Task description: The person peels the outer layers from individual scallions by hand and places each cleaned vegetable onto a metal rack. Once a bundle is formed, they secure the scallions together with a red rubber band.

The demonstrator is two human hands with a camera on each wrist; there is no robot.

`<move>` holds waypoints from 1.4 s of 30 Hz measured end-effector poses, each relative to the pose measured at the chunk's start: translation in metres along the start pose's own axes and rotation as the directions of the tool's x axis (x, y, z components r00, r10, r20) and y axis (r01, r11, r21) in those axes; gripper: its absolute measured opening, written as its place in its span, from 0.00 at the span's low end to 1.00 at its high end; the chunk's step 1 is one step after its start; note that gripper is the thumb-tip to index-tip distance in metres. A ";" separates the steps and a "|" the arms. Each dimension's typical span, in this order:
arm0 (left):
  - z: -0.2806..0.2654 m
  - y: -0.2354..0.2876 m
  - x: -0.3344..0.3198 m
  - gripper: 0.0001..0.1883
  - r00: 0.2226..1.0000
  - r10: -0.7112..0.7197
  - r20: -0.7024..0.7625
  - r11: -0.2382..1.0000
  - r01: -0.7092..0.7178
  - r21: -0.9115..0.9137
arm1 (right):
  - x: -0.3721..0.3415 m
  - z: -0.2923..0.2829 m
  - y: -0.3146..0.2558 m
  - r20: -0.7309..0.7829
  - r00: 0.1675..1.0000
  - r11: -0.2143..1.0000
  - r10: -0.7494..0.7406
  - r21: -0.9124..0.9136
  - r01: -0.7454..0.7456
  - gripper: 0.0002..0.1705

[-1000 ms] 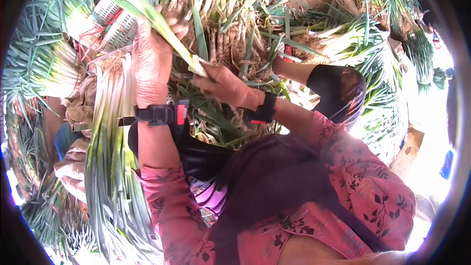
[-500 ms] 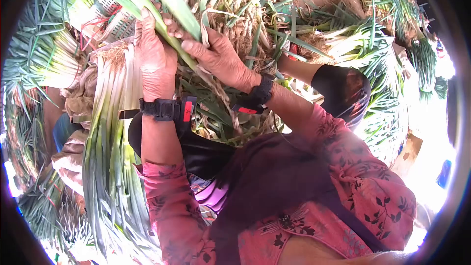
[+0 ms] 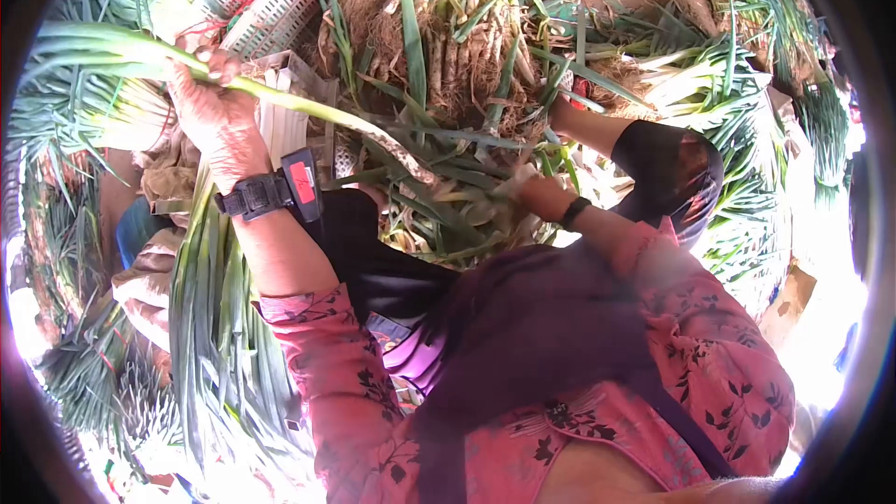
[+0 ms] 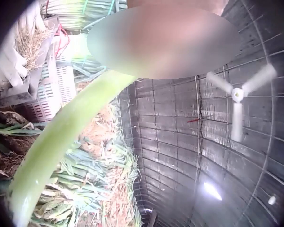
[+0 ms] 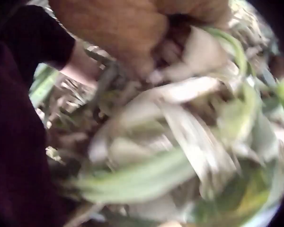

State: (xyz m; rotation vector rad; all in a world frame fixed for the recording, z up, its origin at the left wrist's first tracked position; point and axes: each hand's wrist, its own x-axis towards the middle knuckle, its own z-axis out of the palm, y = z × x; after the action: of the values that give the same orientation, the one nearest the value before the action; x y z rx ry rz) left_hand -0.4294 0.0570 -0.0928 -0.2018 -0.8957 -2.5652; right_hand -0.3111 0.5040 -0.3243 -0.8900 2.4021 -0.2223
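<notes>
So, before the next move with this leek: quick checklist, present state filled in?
1. Left hand has a grip on the leek: ok, fingers around the stalk.
2. Right hand apart from the leek: ok, it is past the lower end in the head view.
3. Right hand empty: cannot tell, the right wrist view is blurred and loose leaves crowd the fingers.
4. Lower end clean: cannot tell, it looks brownish but detail is too small.
5. Laid-out leeks near the left arm: ok, probably within reach.
</notes>
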 end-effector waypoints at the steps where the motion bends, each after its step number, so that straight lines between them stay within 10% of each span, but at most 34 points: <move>1: 0.001 0.004 -0.002 0.19 0.998 0.061 -0.035 0.998 -0.060 0.025 | -0.003 0.002 0.007 -0.003 1.000 1.000 -0.002 0.003 0.002 0.14; 3: -0.006 0.009 0.002 0.23 0.994 0.105 -0.030 0.993 -0.103 0.061 | -0.001 -0.004 0.015 0.280 0.960 0.999 -0.022 0.050 0.008 0.14; 5: -0.007 0.004 0.002 0.22 0.997 0.076 -0.027 0.995 -0.074 0.068 | 0.022 -0.024 0.023 -0.074 0.945 0.896 -0.320 0.300 0.327 0.13; 7: -0.001 0.003 0.002 0.21 0.998 0.055 -0.015 0.995 -0.053 0.081 | 0.043 -0.082 -0.003 -0.300 0.946 0.907 -0.120 0.355 0.228 0.11; 9: 0.005 -0.001 0.001 0.24 0.996 0.017 0.084 0.998 -0.023 0.066 | 0.050 -0.140 -0.042 -0.664 0.747 0.902 0.032 0.341 0.264 0.10; 16: 0.019 -0.017 -0.002 0.27 0.998 -0.009 0.063 0.997 0.005 0.071 | 0.074 -0.214 -0.140 -0.732 0.651 0.896 -0.200 0.133 0.425 0.11; 29: 0.034 -0.013 -0.012 0.22 0.983 -0.088 0.161 0.988 0.107 -0.111 | 0.081 -0.210 -0.135 -0.752 0.580 0.858 -0.313 0.038 0.513 0.07; 42: 0.045 -0.020 -0.023 0.17 0.996 -0.041 0.078 0.975 0.057 -0.216 | 0.084 -0.209 -0.154 -0.849 0.499 0.893 -0.176 0.076 0.444 0.12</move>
State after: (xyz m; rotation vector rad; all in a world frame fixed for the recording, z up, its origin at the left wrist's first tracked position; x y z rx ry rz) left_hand -0.4171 0.1066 -0.0751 -0.3436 -0.6499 -2.7164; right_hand -0.3952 0.3238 -0.1373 -1.2746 2.8607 -1.4076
